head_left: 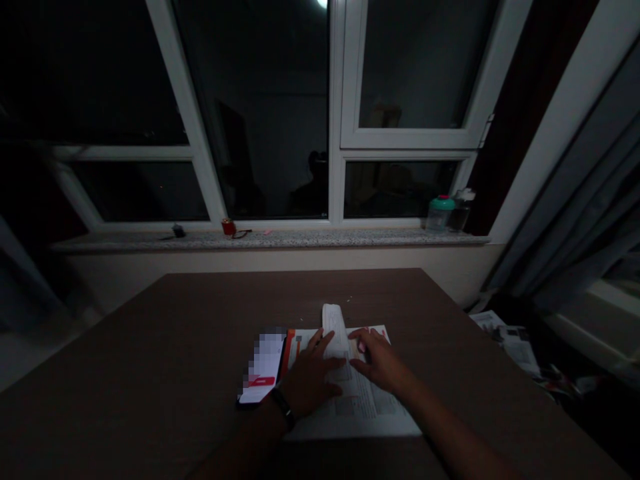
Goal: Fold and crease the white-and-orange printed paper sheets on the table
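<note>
A printed paper sheet [370,423], with text and picture blocks and an orange part at its left, lies on the brown table. On it rests a long narrow strip of folded paper [333,319], its far end reaching past the sheet's top edge. My left hand [313,373], with a dark band on the wrist, lies over the sheet with fingers spread, the fingertips on the strip's left side. Across from it, my right hand [377,360] touches the strip's right side; its index finger and thumb are apart, the other fingers curled. Neither hand grips anything visibly.
A phone [265,367] with a lit, partly pixelated screen lies left of the sheet. Small white scraps dot the table [225,300]. On the windowsill [300,239] stand a red item [229,227], a small dark bottle [178,231] and a teal-lidded jar [440,213]. Papers [505,340] are piled at right.
</note>
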Demonstrator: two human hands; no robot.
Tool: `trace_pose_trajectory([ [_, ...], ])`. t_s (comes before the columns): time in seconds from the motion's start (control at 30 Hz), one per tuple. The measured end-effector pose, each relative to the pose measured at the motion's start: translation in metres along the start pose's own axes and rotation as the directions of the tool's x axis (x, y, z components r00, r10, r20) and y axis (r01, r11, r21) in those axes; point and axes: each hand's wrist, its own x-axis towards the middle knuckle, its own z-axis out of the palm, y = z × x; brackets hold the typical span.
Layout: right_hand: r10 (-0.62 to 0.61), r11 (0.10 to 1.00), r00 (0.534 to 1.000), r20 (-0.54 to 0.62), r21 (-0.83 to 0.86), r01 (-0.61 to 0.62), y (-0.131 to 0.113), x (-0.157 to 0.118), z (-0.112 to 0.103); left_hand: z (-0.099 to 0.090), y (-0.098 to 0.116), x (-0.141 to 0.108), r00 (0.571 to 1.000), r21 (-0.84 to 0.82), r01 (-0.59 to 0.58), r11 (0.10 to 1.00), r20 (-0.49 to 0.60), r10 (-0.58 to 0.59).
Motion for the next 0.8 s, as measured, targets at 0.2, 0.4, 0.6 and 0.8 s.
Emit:
trace_pose_trajectory([
  [0.2,-0.12,0.99,0.989,0.088,0.089,0.112,-0.002,-0.012,-0.007,0.002,-0.007,0.001,0.999,0.01,-0.039,0.999,-0.018,0.04],
  [0.4,-0.178,0.979,0.976,0.126,0.126,0.162,-0.003,-0.016,-0.01,0.0,-0.009,0.002,0.995,-0.008,-0.103,0.995,0.003,0.103],
  [0.6,-0.186,0.977,0.969,0.164,0.132,0.166,-0.006,-0.018,-0.014,-0.006,-0.012,0.003,0.985,0.013,-0.171,0.985,0.027,0.17],
  [0.8,-0.207,0.97,0.968,0.142,0.158,0.184,-0.006,-0.019,-0.014,-0.005,-0.018,0.004,0.981,-0.003,-0.186,0.983,0.056,0.186],
])
